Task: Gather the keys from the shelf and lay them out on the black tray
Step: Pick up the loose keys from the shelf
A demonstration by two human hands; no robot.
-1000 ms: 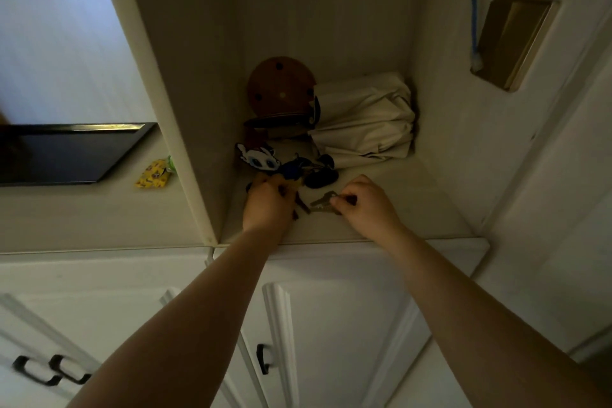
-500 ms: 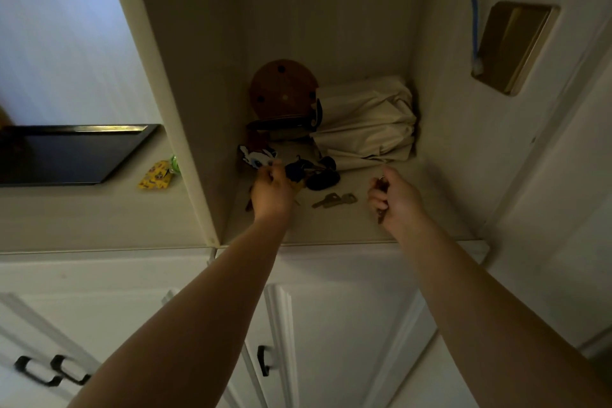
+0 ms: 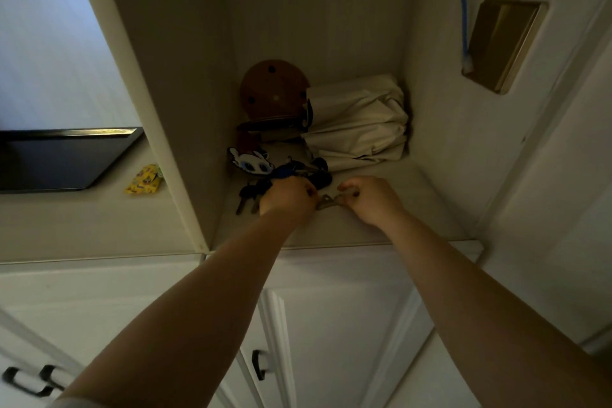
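Note:
In a dim shelf niche lies a bunch of dark keys with a blue fob (image 3: 284, 172) and a cartoon-face tag (image 3: 250, 161). Two dark-headed keys (image 3: 246, 197) stick out to the left. My left hand (image 3: 288, 200) is curled over the bunch, fingers closed on it. A pair of brass keys (image 3: 326, 202) lies on the shelf floor (image 3: 404, 209) between my hands. My right hand (image 3: 371, 199) pinches their right end. The black tray (image 3: 66, 159) sits on the counter to the left, outside the niche.
At the back of the niche stand a brown round disc (image 3: 273, 89) and a folded beige cloth bundle (image 3: 357, 122). A yellow packet (image 3: 144, 180) lies on the counter beside the tray. A vertical divider panel (image 3: 159, 109) separates niche and tray. White cabinet doors are below.
My right hand, which had pulled back to the right with something dark in it, has returned left onto the brass keys. My left hand has dropped lower over the dark bunch.

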